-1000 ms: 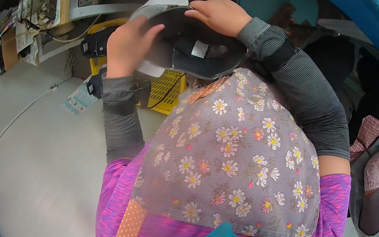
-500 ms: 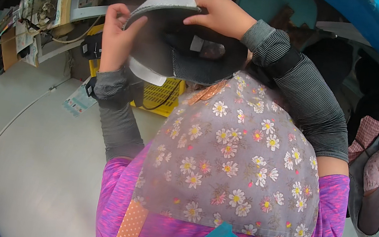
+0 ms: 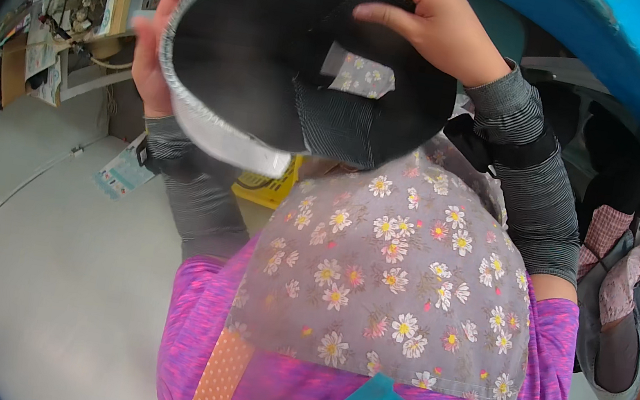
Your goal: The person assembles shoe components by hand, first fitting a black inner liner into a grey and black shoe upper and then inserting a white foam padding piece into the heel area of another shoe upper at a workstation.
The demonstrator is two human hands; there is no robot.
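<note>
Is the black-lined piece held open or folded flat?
Held open: the black-lined piece curves wide between the left hand and right hand, and the flowered apron shows through its gap.

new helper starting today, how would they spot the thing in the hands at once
Find the flowered apron in the middle and look just above it. There the right hand grips a big rounded piece, with the left hand at its left edge. Its black inside and whitish rim set it apart from the yellow basket below.
</note>
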